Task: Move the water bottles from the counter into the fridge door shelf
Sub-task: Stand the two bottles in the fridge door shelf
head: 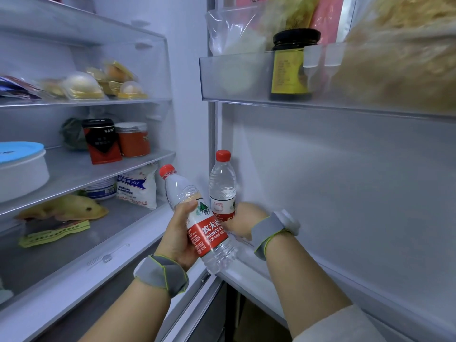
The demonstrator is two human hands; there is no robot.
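Left hand (176,239) wraps its fingers round a tilted bottle (197,218), waiting its turn; right hand (243,219) holds the other bottle (222,186) upright to stand it on the door shelf (249,275)

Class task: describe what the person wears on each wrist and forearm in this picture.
Each wrist carries a grey fabric band edged in yellow-green: one on the left wrist, one on the right wrist, which also bears a white device. A pale sleeve covers the right forearm's lower part.

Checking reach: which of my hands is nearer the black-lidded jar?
Right. The right hand is below the black-lidded jar, gripping an upright bottle; the left hand is lower and further left.
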